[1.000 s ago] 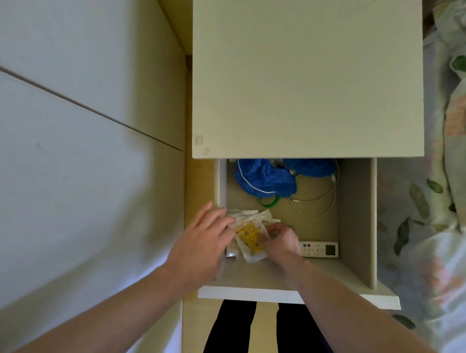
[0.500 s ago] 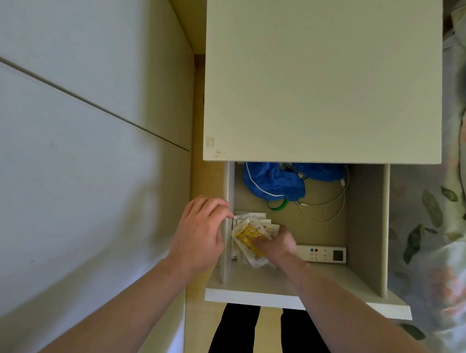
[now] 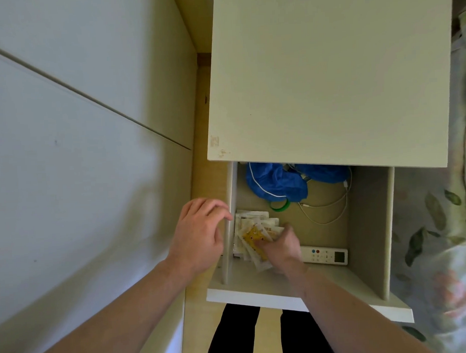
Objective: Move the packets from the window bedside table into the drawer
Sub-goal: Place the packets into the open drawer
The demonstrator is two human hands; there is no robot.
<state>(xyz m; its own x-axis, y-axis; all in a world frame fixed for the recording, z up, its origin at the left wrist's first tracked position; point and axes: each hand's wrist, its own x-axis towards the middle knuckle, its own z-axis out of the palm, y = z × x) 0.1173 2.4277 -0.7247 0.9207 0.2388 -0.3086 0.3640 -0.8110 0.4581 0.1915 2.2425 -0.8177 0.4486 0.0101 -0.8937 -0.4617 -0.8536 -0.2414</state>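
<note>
**Packets down in the open drawer**

Pale wall panels [image 3: 66, 129] fill the left, a leaf-print bedspread [image 3: 439, 222] the right. Between them, the bedside table [image 3: 328, 75] top is bare, its drawer [image 3: 368, 224] pulled out. At the drawer's back edge, a blue bag [image 3: 277, 184] and white cable [image 3: 333, 212]; at the front, a remote [image 3: 325, 255]. The left hand [image 3: 199, 238] rests loosely curled on the left wall. The right hand [image 3: 283, 247] pinches the fanned packets [image 3: 255, 236] in the front-left corner.
</note>
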